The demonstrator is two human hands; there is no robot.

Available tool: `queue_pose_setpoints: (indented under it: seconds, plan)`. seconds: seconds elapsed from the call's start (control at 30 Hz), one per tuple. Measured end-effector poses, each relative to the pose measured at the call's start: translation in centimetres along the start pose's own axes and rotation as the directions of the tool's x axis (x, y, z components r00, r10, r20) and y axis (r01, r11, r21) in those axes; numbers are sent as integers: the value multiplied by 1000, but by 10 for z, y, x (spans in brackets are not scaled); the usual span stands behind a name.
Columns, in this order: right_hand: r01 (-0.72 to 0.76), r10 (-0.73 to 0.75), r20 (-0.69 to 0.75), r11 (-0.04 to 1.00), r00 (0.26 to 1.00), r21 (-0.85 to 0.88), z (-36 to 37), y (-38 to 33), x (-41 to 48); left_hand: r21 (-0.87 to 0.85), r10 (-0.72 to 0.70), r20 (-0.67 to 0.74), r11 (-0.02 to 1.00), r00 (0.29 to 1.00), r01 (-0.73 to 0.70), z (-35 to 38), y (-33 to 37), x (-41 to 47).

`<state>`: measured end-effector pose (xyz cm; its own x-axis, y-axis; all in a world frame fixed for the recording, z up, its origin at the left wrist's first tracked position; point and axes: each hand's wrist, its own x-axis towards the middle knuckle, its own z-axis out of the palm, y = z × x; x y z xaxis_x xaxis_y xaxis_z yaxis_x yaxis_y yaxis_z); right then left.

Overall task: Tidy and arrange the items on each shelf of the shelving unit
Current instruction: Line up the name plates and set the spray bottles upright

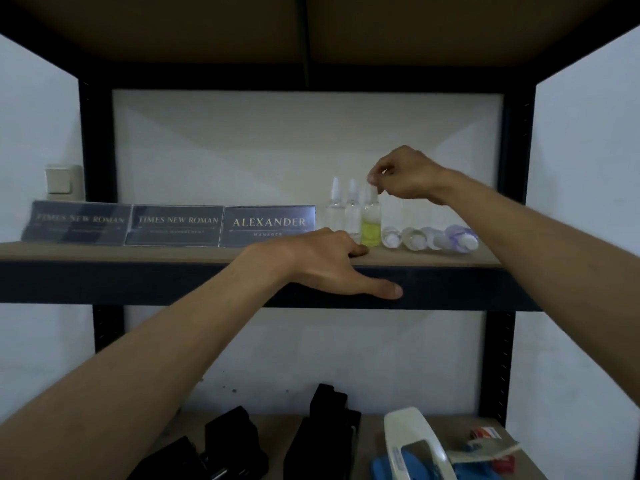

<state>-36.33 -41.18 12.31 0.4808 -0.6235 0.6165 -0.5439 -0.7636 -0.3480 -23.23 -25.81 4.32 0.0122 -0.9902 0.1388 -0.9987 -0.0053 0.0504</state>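
Right hand [403, 174] grip pinches the cap of the green-filled bottle [371, 225], upright on the shelf [138, 252] beside two clear spray bottles [335, 207]. Left hand [313, 263] grip wide, flat on shelf edge.

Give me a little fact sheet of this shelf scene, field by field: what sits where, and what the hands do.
right hand: pinches the top of the yellow-green bottle
left hand: rests on the front edge of the shelf, holding nothing
clear bottles: two, upright, left of the yellow-green one
lying bottles: several on their sides, right of it
nameplates: three in a row at left; the right one reads ALEXANDER
lower shelf: black objects and a white and blue item
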Motion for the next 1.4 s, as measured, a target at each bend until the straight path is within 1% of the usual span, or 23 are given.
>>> queue_pose_setpoints:
  seconds: [0.07,0.17,0.4,0.43,0.5,0.53,0.63,0.67,0.73,0.83,0.9,0.97,1.03,1.13,1.23,1.3,1.4]
  plan:
    - [-45,46,-45,999,998,5,6,3,8,-5,0,-2,1000,1000,0,0,0,0]
    - [-91,92,-67,996,993,18,14,7,16,-14,2,-9,1000,1000,-3,1,-1,1]
    - [-187,186,34,982,982,32,7,13,8,-47,25,-10,999,1000,-25,1,-3,1]
    - [-195,194,48,981,980,14,2,13,2,-50,28,-10,998,1000,-29,1,-2,1]
    - [-173,182,116,982,977,-82,-8,13,-10,-47,35,-15,998,999,-35,1,-1,1]
    - [-142,167,185,980,969,-139,-12,12,-16,-39,40,-21,998,999,-41,1,-1,1]
    - [-21,138,423,962,896,-271,-16,7,-31,-12,81,-42,997,996,-82,-2,3,1]
    - [2,142,468,956,872,-294,-14,6,-34,-6,101,-47,995,994,-102,-3,4,2]
    - [21,140,493,951,859,-307,-12,5,-37,-3,133,-49,991,990,-133,-5,8,3]
    - [38,126,475,946,871,-321,-10,5,-35,-16,143,-42,989,989,-144,-8,16,8]
    - [65,105,442,934,891,-352,-10,7,-35,-20,141,-35,990,989,-142,-6,21,12]
    - [87,56,359,924,932,-372,-14,9,-34,-34,138,-39,990,990,-139,-3,22,15]
    - [79,16,250,928,968,-363,-21,9,-31,-52,132,-44,990,990,-134,-1,21,16]
    - [15,7,79,960,997,-281,-31,10,-21,-61,128,-31,990,991,-130,-1,20,16]
    - [-43,29,-105,990,994,-136,-32,11,-9,-63,114,-28,991,993,-115,-1,21,15]
    - [-74,63,-134,994,989,-78,-29,11,-4,-61,109,-26,992,994,-111,-1,22,14]
    - [-122,118,-121,992,986,-29,-22,13,1,-60,101,-20,993,995,-102,-2,22,13]
